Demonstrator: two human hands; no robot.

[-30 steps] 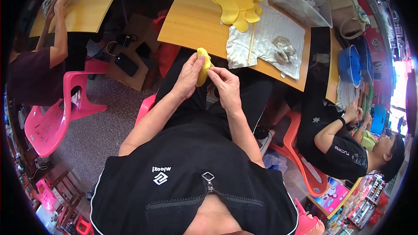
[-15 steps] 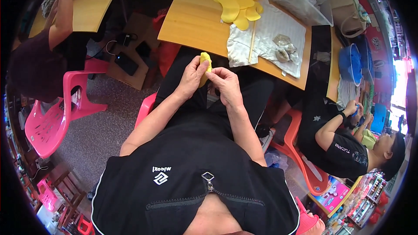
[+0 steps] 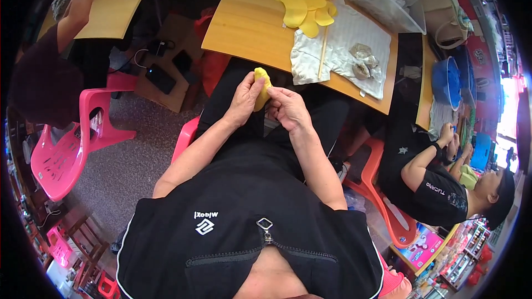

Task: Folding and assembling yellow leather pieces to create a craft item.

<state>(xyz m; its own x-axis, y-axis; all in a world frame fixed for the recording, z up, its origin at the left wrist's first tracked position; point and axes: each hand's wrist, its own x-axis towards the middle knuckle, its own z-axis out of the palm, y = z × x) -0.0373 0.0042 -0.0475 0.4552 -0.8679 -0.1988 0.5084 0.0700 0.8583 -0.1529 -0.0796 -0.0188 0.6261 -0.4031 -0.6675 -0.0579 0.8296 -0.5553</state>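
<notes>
Above my lap, just short of the table's near edge, a small soft yellow piece [image 3: 261, 100] with a gathered, rounded top stands between my hands. My left hand [image 3: 242, 101] is closed around it, thumb on its face. At its right edge the thumb and fingertips of my right hand [image 3: 290, 109] pinch together; anything finer between them is too small to make out. Flat, curved yellow cut-outs [image 3: 307, 1] lie in an overlapping pile on the wooden table [image 3: 244, 22]. Beside them a white cloth [image 3: 338, 41] is spread, with a thin wooden stick [image 3: 322, 52] on it.
A crumpled clear plastic bag [image 3: 363, 60] rests on the cloth. Behind it stands a clear bin [image 3: 388, 5] of greyish pieces. A co-worker [image 3: 438, 188] sits at right near a blue basin [image 3: 446, 83]; another person [image 3: 47, 77] is at left beside a pink chair [image 3: 83, 133].
My right hand has shifted slightly right and down along the yellow piece's edge, and more of the piece shows. My left hand keeps its hold almost unmoved.
</notes>
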